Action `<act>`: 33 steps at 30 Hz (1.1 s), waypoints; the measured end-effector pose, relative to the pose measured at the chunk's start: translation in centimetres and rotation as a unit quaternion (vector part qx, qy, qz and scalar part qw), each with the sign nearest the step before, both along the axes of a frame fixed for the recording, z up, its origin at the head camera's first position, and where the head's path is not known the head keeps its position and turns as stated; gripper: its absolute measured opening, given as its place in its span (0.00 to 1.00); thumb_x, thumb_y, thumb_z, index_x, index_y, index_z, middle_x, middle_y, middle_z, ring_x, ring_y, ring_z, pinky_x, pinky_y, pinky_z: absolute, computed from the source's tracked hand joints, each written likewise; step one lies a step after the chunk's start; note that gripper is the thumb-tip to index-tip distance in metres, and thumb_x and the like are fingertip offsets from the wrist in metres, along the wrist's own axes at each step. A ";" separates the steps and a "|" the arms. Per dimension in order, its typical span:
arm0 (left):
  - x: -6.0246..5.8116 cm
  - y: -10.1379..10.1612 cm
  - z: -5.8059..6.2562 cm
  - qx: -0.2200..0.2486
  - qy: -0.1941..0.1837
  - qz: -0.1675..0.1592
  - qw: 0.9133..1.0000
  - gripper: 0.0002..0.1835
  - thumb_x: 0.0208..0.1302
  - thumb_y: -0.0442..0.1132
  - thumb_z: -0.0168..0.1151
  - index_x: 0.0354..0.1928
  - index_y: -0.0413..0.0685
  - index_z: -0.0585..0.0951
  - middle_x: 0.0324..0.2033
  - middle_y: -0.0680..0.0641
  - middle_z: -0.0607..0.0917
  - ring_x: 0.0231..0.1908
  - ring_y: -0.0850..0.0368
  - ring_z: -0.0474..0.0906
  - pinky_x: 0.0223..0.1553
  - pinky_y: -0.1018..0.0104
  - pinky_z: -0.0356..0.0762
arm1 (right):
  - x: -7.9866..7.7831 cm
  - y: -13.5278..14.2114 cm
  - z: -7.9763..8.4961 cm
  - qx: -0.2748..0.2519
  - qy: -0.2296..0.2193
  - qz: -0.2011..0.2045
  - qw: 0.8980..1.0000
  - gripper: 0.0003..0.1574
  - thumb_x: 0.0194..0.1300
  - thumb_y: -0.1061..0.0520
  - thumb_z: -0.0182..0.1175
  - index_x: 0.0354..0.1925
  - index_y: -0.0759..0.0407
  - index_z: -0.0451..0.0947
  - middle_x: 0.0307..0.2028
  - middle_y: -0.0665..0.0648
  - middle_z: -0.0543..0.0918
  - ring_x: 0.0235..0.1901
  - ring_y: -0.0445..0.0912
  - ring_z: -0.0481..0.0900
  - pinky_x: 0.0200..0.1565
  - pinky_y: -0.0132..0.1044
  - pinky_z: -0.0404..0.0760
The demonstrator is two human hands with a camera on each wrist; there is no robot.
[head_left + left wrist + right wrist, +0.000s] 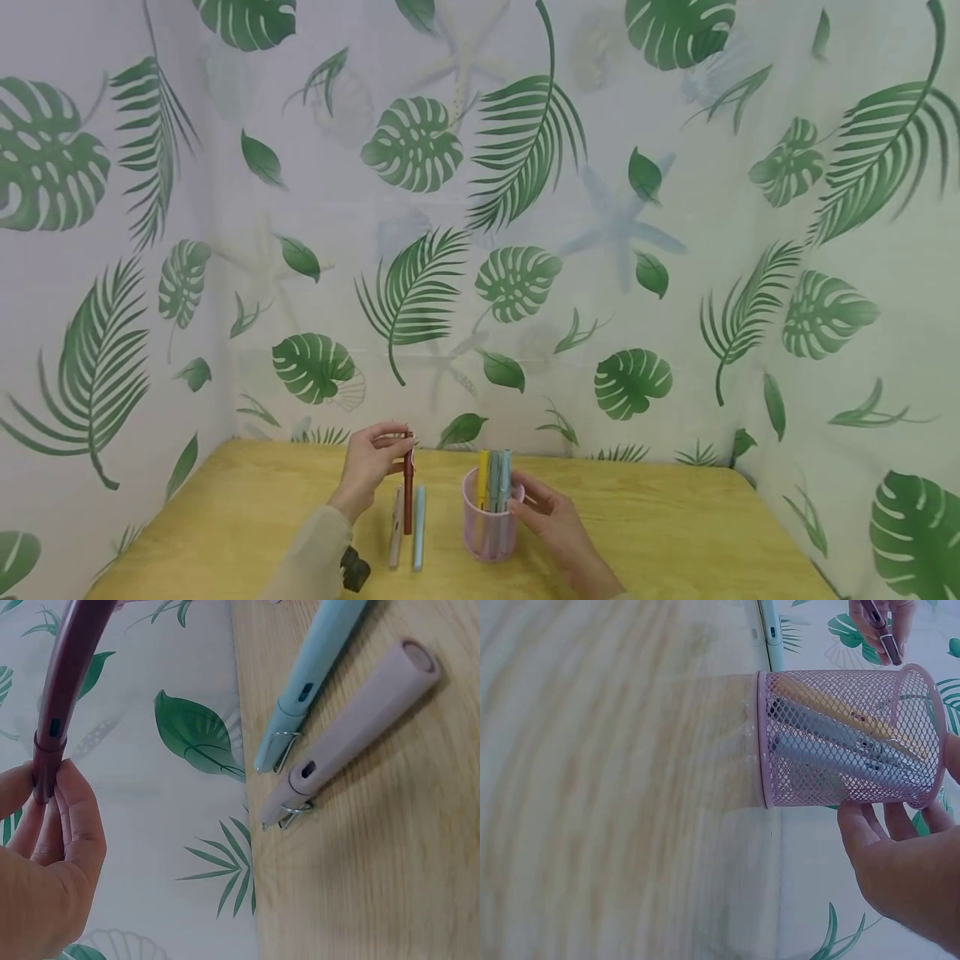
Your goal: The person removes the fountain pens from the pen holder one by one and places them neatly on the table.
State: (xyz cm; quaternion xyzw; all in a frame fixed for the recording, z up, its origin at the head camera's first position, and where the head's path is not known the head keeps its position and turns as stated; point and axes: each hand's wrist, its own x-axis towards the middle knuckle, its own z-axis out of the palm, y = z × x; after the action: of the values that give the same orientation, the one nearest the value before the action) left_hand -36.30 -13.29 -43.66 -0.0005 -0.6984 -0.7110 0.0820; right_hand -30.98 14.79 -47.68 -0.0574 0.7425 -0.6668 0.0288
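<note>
My left hand (369, 463) pinches a dark red pen (408, 496) by its upper end, and the pen hangs upright over the table. The left wrist view shows the thumb and fingertips around the cap end of this pen (69, 667). My right hand (553, 523) holds a pink mesh pen cup (489, 546) from its right side, near the rim. Inside the cup stand a yellow pen (482, 477), a grey-green pen (493, 479) and a light blue pen (506, 473). Between the hands, a pale pink pen (395, 533) and another light blue pen (419, 529) lie side by side.
The wooden table (675, 533) reaches back to a leaf-patterned curtain (525, 208), which also hangs along both sides. A small black object (355, 570) shows beside the left sleeve (311, 550).
</note>
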 end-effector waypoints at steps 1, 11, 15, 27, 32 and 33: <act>0.0 0.0 0.0 0.002 -0.001 -0.001 1.000 0.13 0.62 0.30 0.66 0.49 0.35 0.81 0.39 0.39 0.88 0.34 0.55 0.85 0.37 0.57 0.86 | -0.1 0.1 0.0 -0.001 0.000 -0.001 1.000 0.35 0.68 0.54 0.62 0.69 0.59 0.66 0.70 0.67 0.64 0.68 0.67 0.64 0.66 0.58 0.68; -0.3 -0.7 -1.3 -0.011 -0.014 -0.002 1.000 0.13 0.62 0.30 0.66 0.48 0.34 0.80 0.38 0.39 0.87 0.33 0.54 0.84 0.36 0.59 0.86 | -0.1 0.5 0.2 -0.013 0.000 0.002 1.000 0.35 0.68 0.55 0.62 0.69 0.60 0.66 0.71 0.68 0.63 0.68 0.67 0.63 0.65 0.56 0.69; -0.6 -0.8 -1.9 -0.011 -0.025 0.002 1.000 0.12 0.62 0.29 0.65 0.47 0.33 0.81 0.39 0.39 0.87 0.33 0.56 0.83 0.37 0.59 0.86 | 0.2 0.5 0.2 -0.013 0.005 -0.003 1.000 0.35 0.67 0.56 0.62 0.69 0.61 0.65 0.70 0.68 0.64 0.68 0.67 0.64 0.65 0.55 0.69; -0.8 -2.1 -2.3 -0.040 -0.052 -0.018 0.998 0.12 0.62 0.28 0.64 0.47 0.31 0.80 0.40 0.37 0.86 0.35 0.54 0.84 0.39 0.55 0.86 | 0.0 0.5 0.4 -0.007 0.002 -0.006 1.000 0.35 0.67 0.55 0.62 0.69 0.58 0.66 0.70 0.67 0.65 0.67 0.66 0.65 0.66 0.57 0.68; -0.9 -2.9 -3.0 -0.040 -0.073 -0.019 0.996 0.13 0.62 0.28 0.64 0.49 0.30 0.79 0.40 0.37 0.85 0.33 0.55 0.83 0.38 0.56 0.86 | 0.2 0.3 0.2 -0.007 0.007 0.003 1.000 0.36 0.66 0.54 0.63 0.69 0.60 0.66 0.69 0.67 0.66 0.67 0.66 0.66 0.66 0.57 0.68; -0.9 -3.1 -3.1 -0.038 -0.075 -0.019 0.996 0.13 0.62 0.28 0.63 0.48 0.30 0.79 0.40 0.37 0.85 0.33 0.55 0.83 0.38 0.56 0.86 | 0.2 0.3 0.1 -0.007 0.006 0.003 1.000 0.36 0.66 0.54 0.63 0.69 0.59 0.66 0.69 0.67 0.66 0.67 0.66 0.66 0.66 0.56 0.68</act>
State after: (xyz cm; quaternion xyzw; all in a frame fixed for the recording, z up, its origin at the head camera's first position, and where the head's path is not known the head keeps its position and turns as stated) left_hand -37.24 -16.35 -46.78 0.0369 -0.7291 -0.6832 0.0158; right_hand -30.80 15.05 -47.56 -0.0632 0.7379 -0.6715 0.0261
